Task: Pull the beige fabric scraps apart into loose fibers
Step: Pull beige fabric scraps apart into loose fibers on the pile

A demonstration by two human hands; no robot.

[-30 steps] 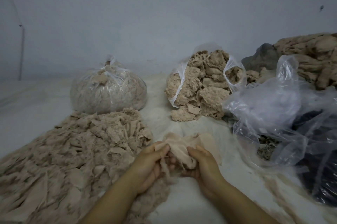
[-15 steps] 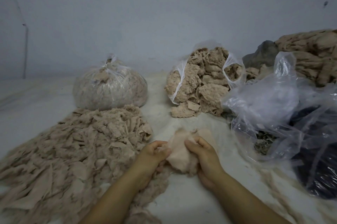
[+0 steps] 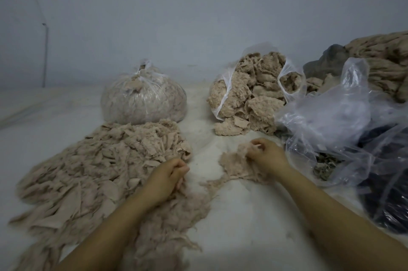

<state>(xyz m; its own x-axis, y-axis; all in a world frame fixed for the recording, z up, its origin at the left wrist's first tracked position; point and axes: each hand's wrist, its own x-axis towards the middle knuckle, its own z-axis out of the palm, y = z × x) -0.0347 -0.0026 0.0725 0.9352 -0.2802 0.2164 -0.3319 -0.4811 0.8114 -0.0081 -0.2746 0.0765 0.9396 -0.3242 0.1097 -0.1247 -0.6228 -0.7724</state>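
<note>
Beige fabric scraps [image 3: 99, 167] lie heaped at left on a white surface [image 3: 242, 215], where a person's left hand [image 3: 167, 174] is curled around a thin strand of fiber. The right hand [image 3: 266, 156], well apart, grips a fluffy torn clump [image 3: 234, 163]. Beyond sit a tied plastic bag [image 3: 143, 98] and an open bag [image 3: 249, 94] of fibers.
</note>
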